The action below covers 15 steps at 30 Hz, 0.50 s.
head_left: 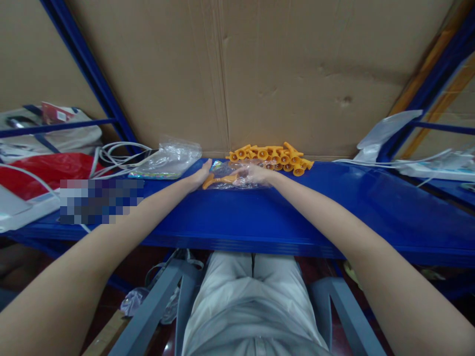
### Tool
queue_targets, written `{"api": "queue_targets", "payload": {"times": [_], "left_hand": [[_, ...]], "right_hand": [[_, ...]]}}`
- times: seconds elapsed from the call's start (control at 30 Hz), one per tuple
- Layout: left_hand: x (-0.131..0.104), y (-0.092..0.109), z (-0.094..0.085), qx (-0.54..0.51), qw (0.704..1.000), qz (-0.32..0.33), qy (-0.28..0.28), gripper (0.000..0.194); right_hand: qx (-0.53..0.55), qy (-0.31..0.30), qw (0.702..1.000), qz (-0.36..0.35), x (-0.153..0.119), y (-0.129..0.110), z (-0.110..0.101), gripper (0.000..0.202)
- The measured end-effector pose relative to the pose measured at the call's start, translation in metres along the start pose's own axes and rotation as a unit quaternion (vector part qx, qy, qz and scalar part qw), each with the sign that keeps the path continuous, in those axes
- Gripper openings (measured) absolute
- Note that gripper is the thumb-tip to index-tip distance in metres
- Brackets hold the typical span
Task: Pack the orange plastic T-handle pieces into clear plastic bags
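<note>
A clear plastic bag (222, 184) lies on the blue shelf top in front of me, with an orange horn-shaped piece (222, 180) in it. At the bag's left side, my left hand (200, 178) is closed on the plastic, thumb pointing up. My right hand (254, 175) comes from the other side, partly covered by shiny plastic. Its fingers are closed at the right end of the orange piece; glare blurs the exact grip. Just behind the hands, a pile of several orange horn-shaped pieces (284, 157) rests against the cardboard.
A stack of clear plastic bags (178, 158) lies left of my hands. White cables (118, 151), a red bag (48, 170) and a pixelated patch are further left. Cardboard (282, 74) walls the back. A power strip (430, 169) lies far right on the blue shelf (237, 217).
</note>
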<state>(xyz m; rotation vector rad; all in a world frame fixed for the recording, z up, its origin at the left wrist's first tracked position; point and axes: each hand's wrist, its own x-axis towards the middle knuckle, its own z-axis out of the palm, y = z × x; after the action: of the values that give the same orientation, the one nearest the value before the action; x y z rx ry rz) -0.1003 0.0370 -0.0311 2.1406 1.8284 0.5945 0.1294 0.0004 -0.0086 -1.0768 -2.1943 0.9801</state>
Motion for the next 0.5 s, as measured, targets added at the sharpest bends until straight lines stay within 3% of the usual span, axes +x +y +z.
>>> {"api": "queue_targets", "payload": {"times": [0.37,0.5], "left_hand": [[-0.002,0.010,0.000,-0.118,0.992,-0.036,0.012,0.076],[0.004,0.014,0.002,-0.059,0.998,0.001,0.012,0.079]], "right_hand": [[-0.003,-0.014,1.000,-0.004,0.002,-0.001,0.004,0.030],[-0.034,-0.008,0.999,-0.009,0.001,-0.003,0.004,0.032]]}}
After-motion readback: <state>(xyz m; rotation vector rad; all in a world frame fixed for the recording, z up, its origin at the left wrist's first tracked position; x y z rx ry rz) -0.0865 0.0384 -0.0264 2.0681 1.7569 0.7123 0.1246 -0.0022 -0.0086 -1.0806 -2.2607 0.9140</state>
